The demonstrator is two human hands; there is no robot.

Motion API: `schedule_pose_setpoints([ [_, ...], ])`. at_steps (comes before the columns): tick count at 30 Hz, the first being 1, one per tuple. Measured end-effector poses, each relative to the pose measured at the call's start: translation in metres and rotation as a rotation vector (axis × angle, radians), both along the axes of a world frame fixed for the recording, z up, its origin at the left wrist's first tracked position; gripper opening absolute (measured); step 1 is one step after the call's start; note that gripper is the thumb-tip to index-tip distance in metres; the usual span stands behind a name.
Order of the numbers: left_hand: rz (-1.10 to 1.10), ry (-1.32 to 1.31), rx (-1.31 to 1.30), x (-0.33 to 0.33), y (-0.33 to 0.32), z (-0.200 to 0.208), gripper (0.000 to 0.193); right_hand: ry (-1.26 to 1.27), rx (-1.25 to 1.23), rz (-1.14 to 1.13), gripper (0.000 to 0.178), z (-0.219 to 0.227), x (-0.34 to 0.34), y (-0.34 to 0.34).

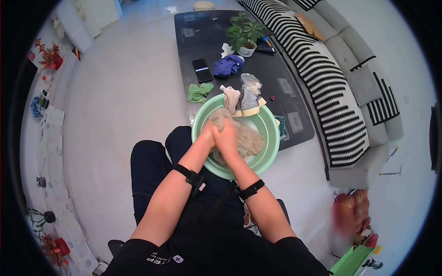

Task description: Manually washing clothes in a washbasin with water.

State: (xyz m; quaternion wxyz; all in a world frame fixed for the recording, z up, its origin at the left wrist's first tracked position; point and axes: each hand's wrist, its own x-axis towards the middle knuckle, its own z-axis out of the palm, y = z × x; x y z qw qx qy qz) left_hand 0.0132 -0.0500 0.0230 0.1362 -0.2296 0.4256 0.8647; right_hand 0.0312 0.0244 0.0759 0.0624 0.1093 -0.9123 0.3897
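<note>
A light green basin (274,142) rests partly over my lap and against the near end of the dark table. Bunched inside it is a beige cloth (250,139), wrinkled and damp-looking. My left hand (209,132) and my right hand (226,136) press close together over the basin's left half, fingers closed on the cloth. Part of the cloth bulges out beyond my knuckles. Over the basin's far rim hang a light beige piece of fabric (231,98) and a grey one with a cream edge (250,102).
On the dark table (202,37) lie a green cloth (200,93), a phone (201,70), a purple-blue cloth (229,66) and a potted plant (247,48). A grey sofa (357,48) with a black-and-white cover runs along the right. A green bag (352,261) stands at lower right.
</note>
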Motion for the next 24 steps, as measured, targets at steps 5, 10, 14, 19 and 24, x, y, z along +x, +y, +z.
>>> schedule_pose_setpoints([
  [5, -0.200, -0.024, -0.014, 0.008, 0.036, 0.039, 0.040, -0.259, -0.117, -0.354, 0.038, -0.051, -0.040, 0.061],
  [10, 0.048, -0.210, -0.131, -0.006, 0.014, 0.032, 0.045, -0.099, -0.189, -0.118, 0.035, -0.028, -0.019, 0.026],
  [14, -0.032, -0.095, -0.132, -0.006, 0.003, -0.003, 0.044, -0.025, -0.073, -0.055, 0.033, 0.012, 0.015, -0.012],
  [19, -0.117, -0.072, -0.027, 0.005, 0.013, -0.015, 0.041, -0.307, 0.027, -0.232, 0.032, 0.004, -0.015, 0.020],
  [24, -0.106, -0.180, -0.125, 0.002, 0.030, -0.008, 0.035, -0.277, -0.081, -0.334, 0.030, -0.030, -0.025, 0.040],
])
